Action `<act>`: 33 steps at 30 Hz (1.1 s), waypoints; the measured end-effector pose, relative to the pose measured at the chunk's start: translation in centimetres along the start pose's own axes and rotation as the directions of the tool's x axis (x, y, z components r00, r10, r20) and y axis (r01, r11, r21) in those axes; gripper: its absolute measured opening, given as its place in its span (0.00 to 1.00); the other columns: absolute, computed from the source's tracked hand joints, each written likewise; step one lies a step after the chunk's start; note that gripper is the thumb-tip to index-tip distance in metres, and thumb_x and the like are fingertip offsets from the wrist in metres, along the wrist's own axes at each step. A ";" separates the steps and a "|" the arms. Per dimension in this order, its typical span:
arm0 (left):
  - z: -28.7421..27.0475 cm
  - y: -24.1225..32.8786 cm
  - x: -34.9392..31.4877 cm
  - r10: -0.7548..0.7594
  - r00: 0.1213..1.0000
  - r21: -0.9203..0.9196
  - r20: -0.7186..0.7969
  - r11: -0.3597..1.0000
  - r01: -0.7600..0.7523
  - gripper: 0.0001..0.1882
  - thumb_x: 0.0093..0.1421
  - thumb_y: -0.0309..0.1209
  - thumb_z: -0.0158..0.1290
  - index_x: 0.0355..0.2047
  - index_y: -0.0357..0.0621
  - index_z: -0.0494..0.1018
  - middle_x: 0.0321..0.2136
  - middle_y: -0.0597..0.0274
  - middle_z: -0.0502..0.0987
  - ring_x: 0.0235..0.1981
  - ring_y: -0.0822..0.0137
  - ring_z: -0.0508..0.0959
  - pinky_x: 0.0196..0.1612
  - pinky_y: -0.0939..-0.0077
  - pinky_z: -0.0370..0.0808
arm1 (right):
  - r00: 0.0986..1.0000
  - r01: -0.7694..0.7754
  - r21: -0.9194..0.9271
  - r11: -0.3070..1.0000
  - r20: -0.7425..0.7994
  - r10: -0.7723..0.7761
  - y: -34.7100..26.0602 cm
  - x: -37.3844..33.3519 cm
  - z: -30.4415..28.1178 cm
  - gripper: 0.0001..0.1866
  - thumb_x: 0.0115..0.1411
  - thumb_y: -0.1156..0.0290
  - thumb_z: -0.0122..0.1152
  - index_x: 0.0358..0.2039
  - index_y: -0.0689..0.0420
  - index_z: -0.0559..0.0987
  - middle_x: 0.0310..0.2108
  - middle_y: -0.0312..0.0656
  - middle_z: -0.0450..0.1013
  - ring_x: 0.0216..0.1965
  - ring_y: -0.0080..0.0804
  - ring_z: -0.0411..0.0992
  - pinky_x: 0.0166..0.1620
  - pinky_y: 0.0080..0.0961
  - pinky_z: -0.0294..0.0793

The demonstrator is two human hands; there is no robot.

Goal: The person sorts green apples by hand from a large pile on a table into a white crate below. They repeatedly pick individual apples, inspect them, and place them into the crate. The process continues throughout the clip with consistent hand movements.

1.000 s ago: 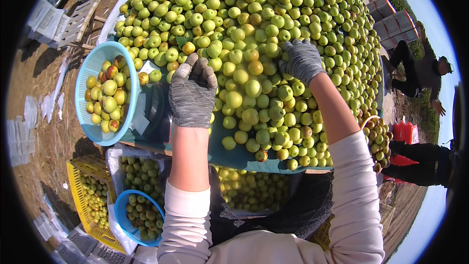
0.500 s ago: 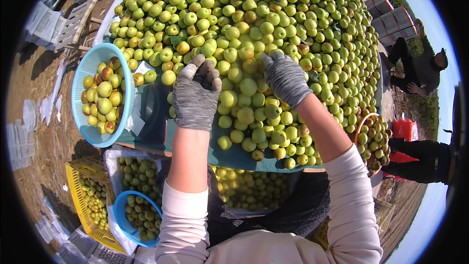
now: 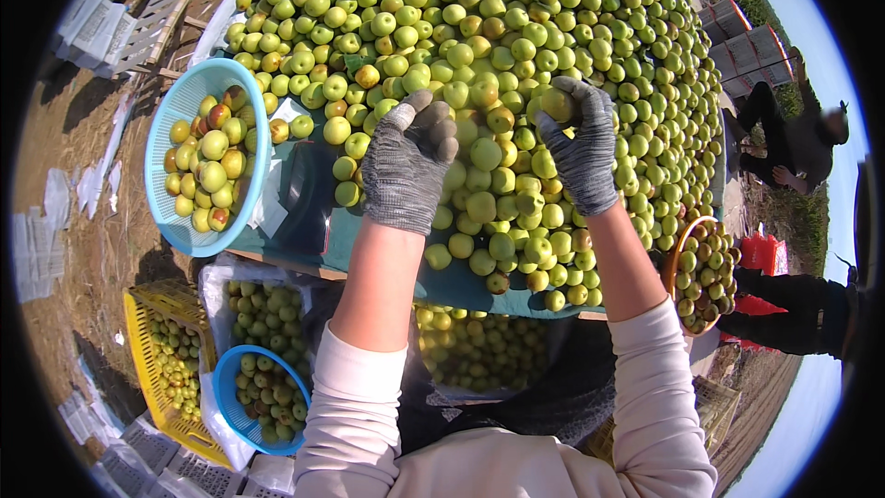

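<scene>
A great heap of round yellow-green fruits that look like jujubes (image 3: 484, 207), some blushed red-brown, lies before me. Both my hands wear grey knit gloves. My right hand (image 3: 584, 143) is closed on one jujube (image 3: 556, 105), held between thumb and fingers just above the heap. My left hand (image 3: 408, 161) hovers over the near left part of the pile, its fingers curled in. Whatever those fingers may hold is hidden. Left of it, a light blue basket (image 3: 157, 175) holds larger, redder jujubes on the table's left side.
Below the table edge stand a yellow crate (image 3: 138, 341) and a blue basin (image 3: 226, 406), both with fruit. An orange-rimmed basket (image 3: 678, 258) of jujubes stands at the right. Another person (image 3: 811, 152) crouches beyond, near stacked boxes (image 3: 751, 51); a second person's dark-clothed legs (image 3: 788, 304) show.
Both hands have moved to the right in the view. A jujube now shows in my right hand's grip, which was over the pile before. The whole view has shifted slightly.
</scene>
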State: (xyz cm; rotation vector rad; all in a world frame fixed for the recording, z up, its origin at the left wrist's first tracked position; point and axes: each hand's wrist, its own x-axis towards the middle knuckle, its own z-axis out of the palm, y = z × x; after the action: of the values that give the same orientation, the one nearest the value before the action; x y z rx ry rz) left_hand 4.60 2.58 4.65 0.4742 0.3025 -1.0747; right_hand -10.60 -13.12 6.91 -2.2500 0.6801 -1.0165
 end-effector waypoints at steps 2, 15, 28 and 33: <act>0.1 -0.1 -0.3 -0.008 1.000 0.017 0.023 1.000 0.007 0.12 0.59 0.34 0.50 0.40 0.42 0.74 0.32 0.56 0.79 0.30 0.61 0.79 0.32 0.68 0.78 | 0.998 -0.037 0.209 0.977 0.051 0.027 -2.1 -1.1 -0.1 0.22 0.50 0.79 0.67 0.47 0.57 0.73 0.41 0.39 0.67 0.45 0.29 0.69 0.46 0.23 0.73; -0.4 -0.1 -4.3 0.023 0.998 0.119 0.065 0.992 -0.031 0.13 0.60 0.34 0.49 0.40 0.41 0.75 0.32 0.56 0.79 0.30 0.60 0.79 0.31 0.67 0.80 | 0.907 -0.381 0.490 0.784 0.364 0.213 -10.7 -6.6 -1.9 0.24 0.57 0.73 0.64 0.53 0.58 0.69 0.47 0.35 0.68 0.49 0.23 0.67 0.54 0.23 0.66; -1.2 -3.8 -8.9 0.035 0.991 0.395 0.126 0.915 -0.083 0.16 0.61 0.37 0.49 0.44 0.39 0.72 0.29 0.61 0.78 0.22 0.70 0.76 0.23 0.80 0.75 | 0.581 -0.284 0.942 0.178 0.022 0.814 -9.1 -13.2 -8.0 0.10 0.60 0.63 0.50 0.38 0.54 0.71 0.27 0.38 0.69 0.19 0.24 0.62 0.22 0.16 0.61; -0.5 -4.6 -10.0 -0.146 0.989 0.490 0.029 0.864 0.113 0.14 0.60 0.37 0.51 0.41 0.41 0.73 0.28 0.65 0.78 0.21 0.73 0.76 0.22 0.84 0.74 | 0.893 -0.349 0.918 0.186 0.265 0.365 -19.8 -14.0 -3.1 0.26 0.66 0.55 0.44 0.56 0.63 0.65 0.44 0.47 0.71 0.36 0.32 0.72 0.40 0.25 0.73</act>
State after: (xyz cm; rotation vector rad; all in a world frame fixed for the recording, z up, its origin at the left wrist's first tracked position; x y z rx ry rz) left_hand -3.97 8.74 7.78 0.8789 -0.0040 -1.3001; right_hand -17.03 9.04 15.04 -0.8917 0.3572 -0.8200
